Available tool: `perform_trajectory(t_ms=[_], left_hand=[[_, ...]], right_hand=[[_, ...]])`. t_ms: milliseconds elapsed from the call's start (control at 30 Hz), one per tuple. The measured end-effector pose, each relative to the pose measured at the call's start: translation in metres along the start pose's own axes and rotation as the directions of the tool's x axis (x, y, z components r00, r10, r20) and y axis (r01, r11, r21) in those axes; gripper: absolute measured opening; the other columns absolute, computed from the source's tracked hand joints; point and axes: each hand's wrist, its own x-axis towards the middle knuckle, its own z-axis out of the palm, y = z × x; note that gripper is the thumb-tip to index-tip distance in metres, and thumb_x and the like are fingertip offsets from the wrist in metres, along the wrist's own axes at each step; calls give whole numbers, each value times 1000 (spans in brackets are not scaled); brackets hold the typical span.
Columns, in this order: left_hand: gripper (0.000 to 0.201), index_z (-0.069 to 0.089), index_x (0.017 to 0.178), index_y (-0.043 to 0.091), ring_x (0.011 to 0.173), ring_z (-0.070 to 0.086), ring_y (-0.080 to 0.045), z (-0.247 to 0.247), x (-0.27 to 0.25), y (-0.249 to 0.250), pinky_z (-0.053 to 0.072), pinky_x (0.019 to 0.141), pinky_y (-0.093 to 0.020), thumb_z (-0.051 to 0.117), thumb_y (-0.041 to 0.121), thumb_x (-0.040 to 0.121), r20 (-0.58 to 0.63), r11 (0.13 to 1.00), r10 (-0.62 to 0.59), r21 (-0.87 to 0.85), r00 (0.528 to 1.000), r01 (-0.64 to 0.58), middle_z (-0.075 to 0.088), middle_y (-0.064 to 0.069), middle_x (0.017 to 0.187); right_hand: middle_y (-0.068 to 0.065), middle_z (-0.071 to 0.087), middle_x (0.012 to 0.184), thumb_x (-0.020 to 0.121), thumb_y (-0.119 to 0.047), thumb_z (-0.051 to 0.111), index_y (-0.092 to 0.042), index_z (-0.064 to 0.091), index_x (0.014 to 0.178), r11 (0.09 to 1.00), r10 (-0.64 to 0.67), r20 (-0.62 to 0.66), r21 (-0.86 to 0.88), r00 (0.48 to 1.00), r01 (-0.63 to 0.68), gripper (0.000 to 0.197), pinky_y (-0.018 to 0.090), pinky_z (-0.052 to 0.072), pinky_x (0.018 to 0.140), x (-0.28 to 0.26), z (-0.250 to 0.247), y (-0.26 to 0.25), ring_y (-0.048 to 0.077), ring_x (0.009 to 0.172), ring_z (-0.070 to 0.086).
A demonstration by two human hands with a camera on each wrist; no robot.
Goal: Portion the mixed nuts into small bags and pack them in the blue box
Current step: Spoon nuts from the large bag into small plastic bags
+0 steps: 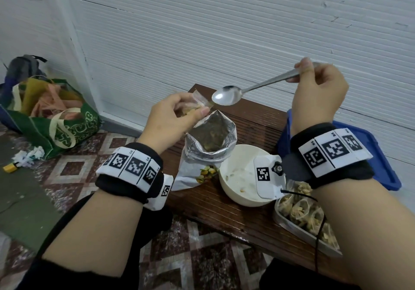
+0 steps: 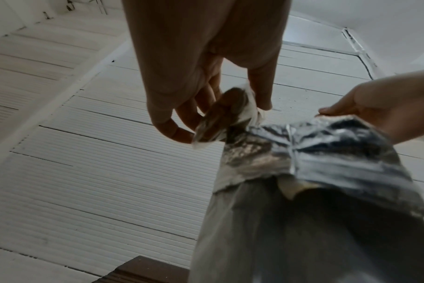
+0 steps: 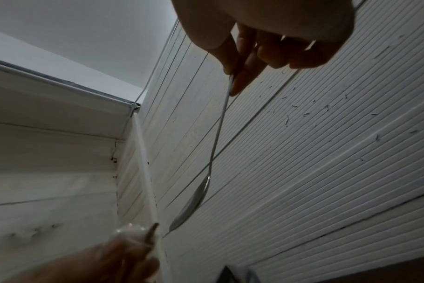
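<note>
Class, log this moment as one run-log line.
left hand: holds small bag | right hand: holds spoon, empty | foil pouch: open
</note>
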Motion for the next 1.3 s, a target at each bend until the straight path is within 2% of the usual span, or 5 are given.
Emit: perform_trajectory(t_ms=[167,300,467,933,1300], left_hand=[[35,64,112,30,89,62,11,-5,0,1,47,73,-7,75,38,80,-20,1000,5,-28,1000,-6,69,14,99],[30,67,109,36,88,63,7,-5,-2,5,49,76,-8,74,38,80,-25,999,38,-21,999,-39,70,12,95],[37,69,109,37,87,68,-12,-5,-5,7,57,80,-29,72,48,74,-26,997,58,-52,998,-59,72,5,94],[38,70,106,44,95,66,-7,0,-12,19,53,85,-29,73,54,70,-42,985,142,-97,989,-146,72,13,103],[35,65,106,44,86,54,7,55,-32,51,42,76,-9,78,33,76,97,960,277,-69,956,-271,61,13,93]], right_hand=[[-4,62,69,93,-29,58,-9,62,77,973,54,120,-231,991,-25,26,9,40,61,-17,1,18,5,62,52],[-16,48,59,91,-33,60,-21,56,67,906,73,245,-422,967,39,27,38,45,89,-45,8,34,12,64,49],[-15,54,64,86,-35,65,-28,55,68,877,108,403,-469,909,104,22,50,46,88,-65,17,54,28,87,59],[-10,54,70,92,-36,58,-27,54,75,939,167,412,-344,896,-18,20,30,43,75,-61,6,43,3,69,50],[2,72,77,94,-42,54,-21,73,69,964,264,317,-104,911,-243,38,26,44,73,-51,-50,16,16,83,66]])
